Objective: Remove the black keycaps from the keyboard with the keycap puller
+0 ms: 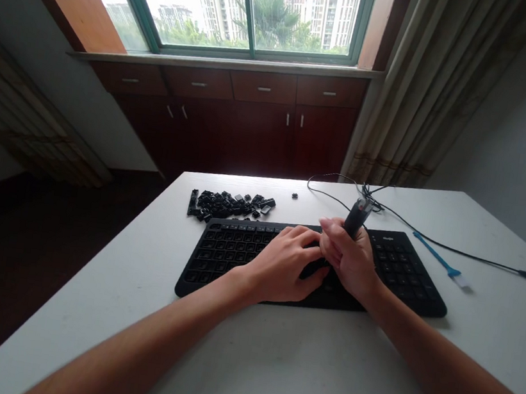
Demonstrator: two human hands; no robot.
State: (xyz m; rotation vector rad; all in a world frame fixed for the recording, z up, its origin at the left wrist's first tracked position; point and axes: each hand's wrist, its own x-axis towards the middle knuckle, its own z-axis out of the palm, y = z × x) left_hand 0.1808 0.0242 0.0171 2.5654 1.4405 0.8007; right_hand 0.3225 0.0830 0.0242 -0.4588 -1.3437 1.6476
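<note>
A black keyboard (pixel 229 254) lies on the white table, its left part showing rows of bare key sockets. Keys are still seated in the number block (pixel 399 270) on the right. My left hand (pixel 286 261) rests on the middle of the keyboard, palm down, fingers stretched toward the right and thumb apart. Beside it, my right hand (pixel 349 260) is closed round a black stick-shaped tool (pixel 357 217) with a shiny, metallic-looking upper end. The tool's lower end is hidden by the hand, and whatever lies under the fingertips cannot be seen.
A heap of loose black keycaps (pixel 227 205) lies behind the keyboard's left part, with one stray keycap (pixel 295 195) farther right. A thin black cable (pixel 432 238) runs along the back right. Near it lies a blue brush (pixel 437 253) with pale bristles.
</note>
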